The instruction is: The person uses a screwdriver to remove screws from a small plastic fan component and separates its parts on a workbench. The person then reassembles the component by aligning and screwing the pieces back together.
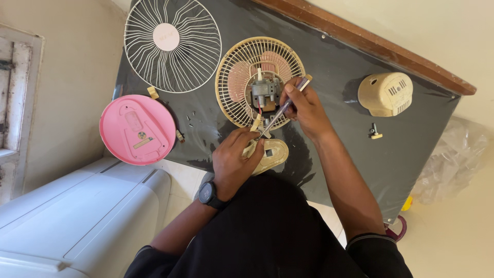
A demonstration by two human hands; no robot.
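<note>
My right hand (306, 105) grips a screwdriver (283, 108), its tip angled down toward the neck of a cream fan body. My left hand (234, 159), with a black watch on the wrist, holds the cream fan neck piece (270, 154) steady. Just beyond lies the rear fan guard (231, 82), cream with a pink blade under it, and the bare motor (265, 92) at its centre. All of it rests on a dark mat (329, 67).
A white front fan grille (172, 46) lies at the far left of the mat. A pink round base (136, 128) sits by the mat's left edge, small screws (193, 117) beside it. A cream motor cover (386, 92) and a small knob (374, 133) lie to the right. A white appliance (77, 216) stands at lower left.
</note>
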